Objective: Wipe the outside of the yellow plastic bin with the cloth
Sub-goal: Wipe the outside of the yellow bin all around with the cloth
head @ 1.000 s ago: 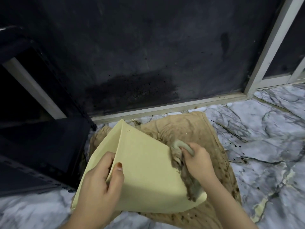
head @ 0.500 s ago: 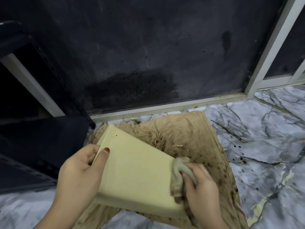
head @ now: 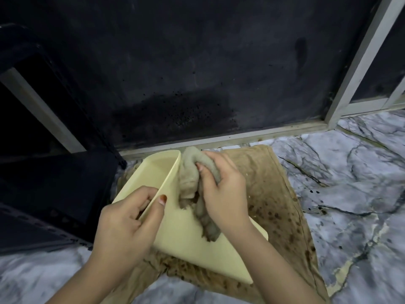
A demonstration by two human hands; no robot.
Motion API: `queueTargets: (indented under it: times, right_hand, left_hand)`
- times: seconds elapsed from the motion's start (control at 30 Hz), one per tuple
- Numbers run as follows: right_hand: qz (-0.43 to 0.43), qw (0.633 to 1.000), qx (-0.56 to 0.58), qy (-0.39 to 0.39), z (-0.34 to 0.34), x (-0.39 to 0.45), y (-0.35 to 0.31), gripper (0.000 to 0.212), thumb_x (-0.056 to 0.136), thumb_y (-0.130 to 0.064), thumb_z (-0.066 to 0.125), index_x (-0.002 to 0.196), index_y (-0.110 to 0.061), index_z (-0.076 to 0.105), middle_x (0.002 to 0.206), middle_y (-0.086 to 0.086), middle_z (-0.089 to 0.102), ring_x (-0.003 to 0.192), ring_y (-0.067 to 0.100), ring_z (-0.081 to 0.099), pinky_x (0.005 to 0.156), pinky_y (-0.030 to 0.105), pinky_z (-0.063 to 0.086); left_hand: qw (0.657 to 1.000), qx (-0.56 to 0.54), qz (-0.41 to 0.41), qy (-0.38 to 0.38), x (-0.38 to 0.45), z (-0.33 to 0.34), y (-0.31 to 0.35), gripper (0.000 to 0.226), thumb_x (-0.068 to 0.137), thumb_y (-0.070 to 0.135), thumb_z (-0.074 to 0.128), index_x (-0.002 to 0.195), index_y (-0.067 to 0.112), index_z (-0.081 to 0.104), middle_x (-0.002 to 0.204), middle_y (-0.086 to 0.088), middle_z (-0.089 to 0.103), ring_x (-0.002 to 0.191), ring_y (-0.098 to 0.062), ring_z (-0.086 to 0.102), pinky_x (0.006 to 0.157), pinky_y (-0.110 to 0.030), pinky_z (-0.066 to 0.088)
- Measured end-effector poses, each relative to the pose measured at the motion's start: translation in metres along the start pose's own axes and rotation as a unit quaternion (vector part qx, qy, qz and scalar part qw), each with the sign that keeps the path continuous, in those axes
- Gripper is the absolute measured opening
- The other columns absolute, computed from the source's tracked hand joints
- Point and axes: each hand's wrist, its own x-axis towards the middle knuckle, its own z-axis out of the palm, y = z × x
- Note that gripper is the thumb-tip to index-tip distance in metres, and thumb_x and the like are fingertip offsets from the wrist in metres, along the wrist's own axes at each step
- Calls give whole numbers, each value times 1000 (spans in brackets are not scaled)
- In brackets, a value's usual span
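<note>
The yellow plastic bin lies tilted on its side over a brown mat, its open mouth facing up and left. My left hand grips the bin's rim, thumb on the outer wall and fingers inside. My right hand holds a bunched grey-brown cloth against the outer wall near the rim's far corner. One end of the cloth hangs down under my right wrist.
The brown stained mat lies on a grey marble floor. A dark soiled panel in a pale frame stands right behind the bin. A black object sits on the floor to the left.
The bin has turned so its open mouth now shows at the upper left. My right hand with the cloth moved from the lower right edge up the wall to the far rim corner.
</note>
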Motion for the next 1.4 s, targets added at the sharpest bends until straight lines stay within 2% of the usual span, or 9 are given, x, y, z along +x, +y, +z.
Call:
queueTargets:
  times: [0.4,0.53,0.63,0.8,0.97,1.1,1.23,1.3,1.4]
  right_hand:
    - [226,966,-121,20,-60,-47,102,20,88,-4,51,103,-9,63,98,12,66,88,26,57,75,30,41]
    - [292,945,-145,34,-79,-64,118,22,90,-5,46,105,-7,63,79,9,61,69,20,51,59,29,36]
    - [330,931,-151,29,-87,-74,124,21,91,-9,46,103,-7,63,70,5,57,64,20,51,53,29,35]
    - [262,961,-80,33,-79,-77,89,22,85,-7,57,86,-29,61,87,6,68,86,22,61,73,31,43]
    - [166,985,-5,57,-58,-52,38,12,79,-21,62,85,-31,62,91,-2,68,86,-1,59,71,5,42]
    - [135,987,60,64,-51,-28,2,15,84,-18,63,89,-32,63,89,-6,69,84,2,62,75,14,48]
    - [154,977,120,84,-55,-15,-18,11,85,-20,60,91,-26,67,81,-12,72,80,3,65,72,20,53]
    - [158,979,98,79,-62,-14,-22,10,85,-22,60,91,-25,68,84,-7,73,83,9,66,76,28,53]
    - [151,987,19,57,-76,-9,-27,8,85,-23,60,87,-24,68,78,-9,72,78,3,65,72,20,49]
  left_hand:
    - [997,-36,-56,31,8,-7,-16,29,72,48,49,71,22,61,60,-22,59,59,-28,48,44,-18,30]
    - [998,-31,-50,25,12,-3,-15,14,86,20,61,72,24,61,58,-12,56,48,-11,44,43,-15,30]
    - [999,-33,-35,8,14,0,-10,11,79,36,61,74,27,62,63,-6,59,47,-10,45,42,-16,31]
    - [1000,-22,10,-12,19,6,-10,27,73,48,47,73,25,59,59,-7,54,43,-13,39,41,-22,29]
    - [996,-7,64,-61,22,15,0,25,75,44,49,72,22,60,56,-1,53,40,-6,38,42,-12,25]
    - [990,-4,99,-102,25,19,7,21,76,40,50,68,24,61,48,14,49,39,-1,38,42,-8,23]
    - [979,8,146,-140,26,22,10,16,76,35,51,68,23,59,44,1,48,38,-4,32,41,-16,25]
    - [972,22,170,-159,27,21,10,14,77,34,51,70,24,58,42,-2,45,37,-4,29,41,-14,21]
    - [960,17,203,-194,27,20,10,9,78,31,56,72,26,60,42,4,46,36,2,30,42,-7,18]
